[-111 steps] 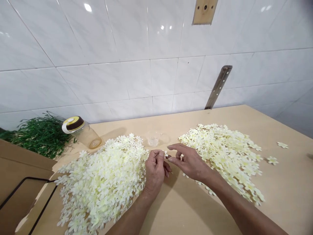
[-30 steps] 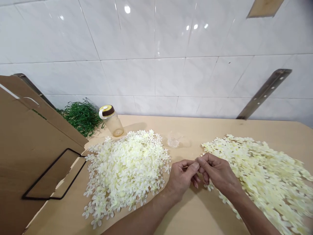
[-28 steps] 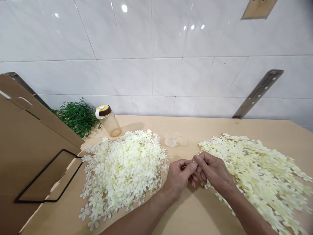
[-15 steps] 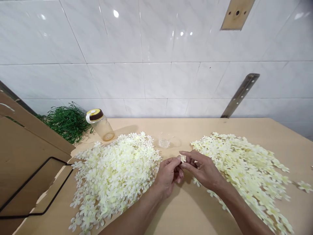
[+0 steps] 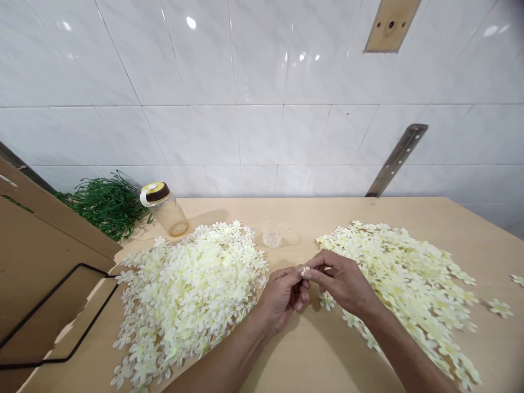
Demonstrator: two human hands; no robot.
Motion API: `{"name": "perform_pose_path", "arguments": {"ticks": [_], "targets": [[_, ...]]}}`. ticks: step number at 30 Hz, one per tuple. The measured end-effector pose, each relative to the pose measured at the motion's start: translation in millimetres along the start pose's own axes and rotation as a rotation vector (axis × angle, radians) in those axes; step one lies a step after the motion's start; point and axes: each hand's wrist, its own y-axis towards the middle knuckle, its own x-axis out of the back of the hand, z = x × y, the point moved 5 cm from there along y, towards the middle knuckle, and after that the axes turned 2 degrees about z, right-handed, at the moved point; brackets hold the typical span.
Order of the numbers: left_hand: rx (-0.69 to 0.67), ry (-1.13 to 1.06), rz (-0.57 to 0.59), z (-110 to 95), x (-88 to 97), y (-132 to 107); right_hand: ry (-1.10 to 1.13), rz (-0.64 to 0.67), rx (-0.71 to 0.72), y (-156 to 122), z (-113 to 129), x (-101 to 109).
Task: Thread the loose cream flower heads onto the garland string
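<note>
A small cream artificial flower (image 5: 305,270) is pinched between my two hands, mostly covered by the fingertips. My left hand (image 5: 282,297) holds it from the left with thumb and forefinger, the other fingers curled under. From the right, my right hand (image 5: 341,278) grips its edge between thumb and forefinger. To the left spreads a thick heap of white-cream flowers (image 5: 192,295). A flatter, yellower pile of flowers (image 5: 401,278) lies to the right, partly behind my right forearm. Just beyond my hands sits a small clear plastic piece (image 5: 272,238).
A clear bottle with a brown and yellow lid (image 5: 166,210) stands at the back left, beside a bundle of green stems (image 5: 106,207). A cardboard box (image 5: 45,262) and a black wire frame (image 5: 61,322) occupy the left edge. The tiled wall (image 5: 254,131) closes off the back.
My right thumb and forefinger have closed in on the flower, which is now more covered. The view has shifted slightly; the piles look the same.
</note>
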Motion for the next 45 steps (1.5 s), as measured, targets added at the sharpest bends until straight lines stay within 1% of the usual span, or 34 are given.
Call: {"name": "perform_pose_path", "arguments": {"ticks": [2,5,8,10,12,14,19,22,24,26,31,33,35,37,41,45], "targets": [[0.022,0.012,0.013,0.2,-1.0,-0.6,0.028,-0.009,-0.031,-0.6,-1.7,1.0],[0.018,0.101,-0.007,-0.2,0.3,-0.6,-0.031,-0.054,-0.018,-1.7,-0.1,3.5],[-0.05,0.189,-0.061,-3.2,3.4,-0.3,-0.106,-0.081,-0.016,-2.6,1.6,3.2],[-0.104,0.199,-0.089,-6.0,5.0,-0.4,-0.091,-0.088,-0.049,-2.6,0.0,1.2],[-0.136,0.188,-0.114,-8.6,6.8,-0.5,-0.016,-0.094,-0.1,-2.2,-4.0,-1.6],[-0.138,0.156,-0.121,-9.8,8.9,0.3,0.095,-0.084,-0.132,-1.2,-8.5,-5.3],[-0.133,0.016,-0.101,-10.5,16.8,5.3,0.446,0.029,-0.163,1.8,-16.4,-13.8],[-0.118,-0.026,-0.068,-9.6,17.7,7.1,0.521,0.082,-0.159,3.0,-16.8,-15.0],[-0.11,-0.029,-0.043,-9.2,15.4,6.5,0.497,0.083,-0.15,3.2,-16.2,-14.3],[-0.103,-0.02,-0.039,-8.9,12.8,4.9,0.454,0.045,-0.132,2.7,-14.7,-12.5],[-0.069,0.023,-0.079,-7.1,10.5,2.0,0.234,-0.021,-0.044,-1.8,-4.0,-11.1],[-0.072,0.037,-0.094,-6.7,11.0,2.2,0.125,-0.059,0.001,-3.5,0.7,-10.1],[-0.09,0.04,-0.104,-7.1,11.9,2.9,0.073,-0.076,0.026,-4.2,3.0,-9.7],[-0.111,0.04,-0.106,-8.6,12.7,3.7,0.149,-0.027,0.001,-3.3,1.1,-12.2],[-0.142,0.04,-0.097,-13.4,11.8,4.0,0.504,0.089,-0.138,-1.1,-7.8,-20.0],[-0.186,0.103,-0.11,-15.7,9.3,2.0,0.698,0.104,-0.263,-0.1,-16.4,-24.4]]}}
